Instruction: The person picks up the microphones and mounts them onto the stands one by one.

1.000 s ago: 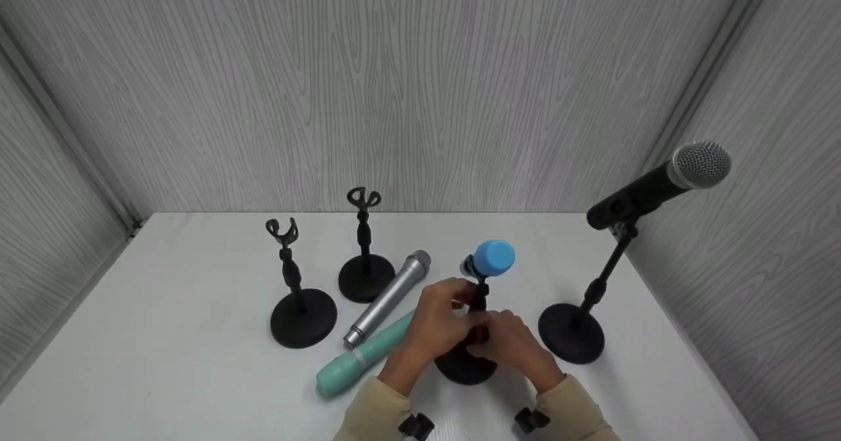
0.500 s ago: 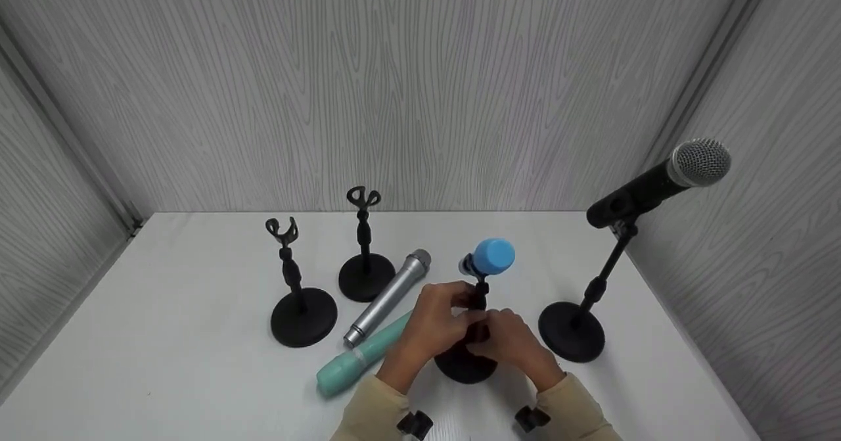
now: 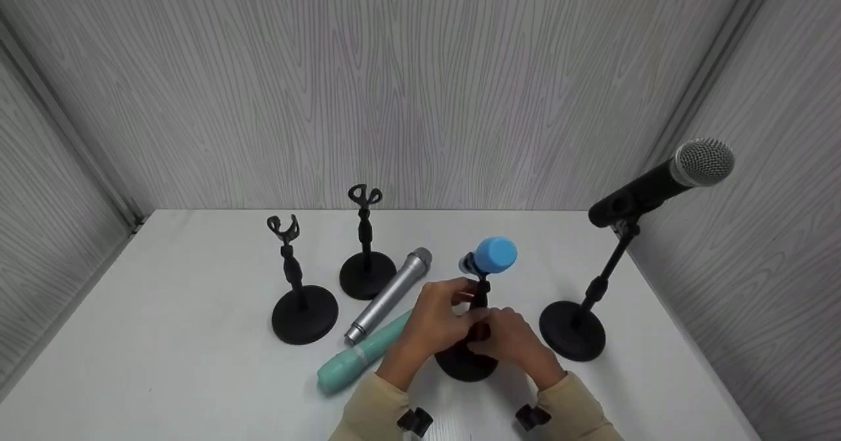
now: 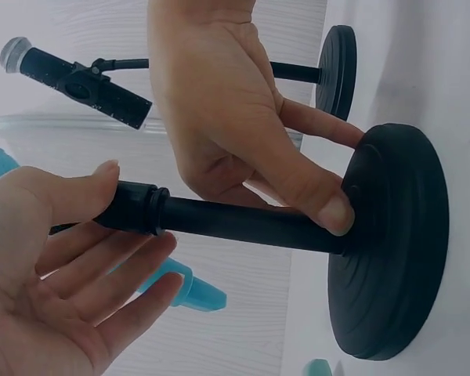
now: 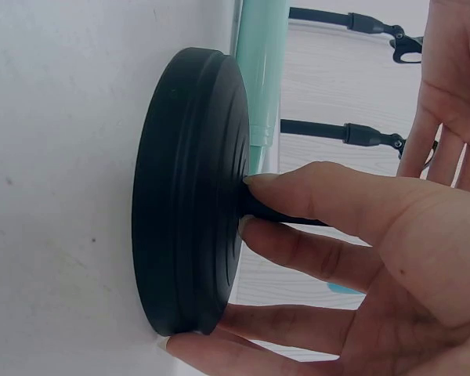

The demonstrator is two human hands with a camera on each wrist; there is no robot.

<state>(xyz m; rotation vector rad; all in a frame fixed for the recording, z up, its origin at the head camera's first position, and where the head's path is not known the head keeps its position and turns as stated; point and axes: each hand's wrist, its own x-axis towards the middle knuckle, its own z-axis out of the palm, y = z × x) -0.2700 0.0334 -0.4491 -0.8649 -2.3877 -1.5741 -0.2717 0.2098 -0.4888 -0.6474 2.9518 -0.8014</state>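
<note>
Front and centre in the head view stands a black microphone stand [image 3: 465, 366] with a round base. A microphone with a blue head [image 3: 495, 255] sits tilted in its clip. My left hand [image 3: 435, 317] holds the stand's upper pole; in the left wrist view its thumb and fingers pinch the dark collar [image 4: 137, 207]. Lower down, my right hand [image 3: 511, 342] grips the pole just above the base. The right wrist view shows thumb and forefinger pinching there, other fingers by the edge of the base [image 5: 184, 196]. Part of the blue microphone's handle [image 4: 196, 293] shows behind the left fingers.
A teal microphone [image 3: 351, 365] and a silver microphone [image 3: 387, 298] lie left of the hands. Two stands with bare clips, a nearer one [image 3: 304, 315] and a farther one [image 3: 366, 275], stand beyond. At right, another stand [image 3: 571, 331] bears a black microphone [image 3: 640, 194].
Both hands keep their hold on the stand, almost unmoved. The whole head view has shifted very slightly.
</note>
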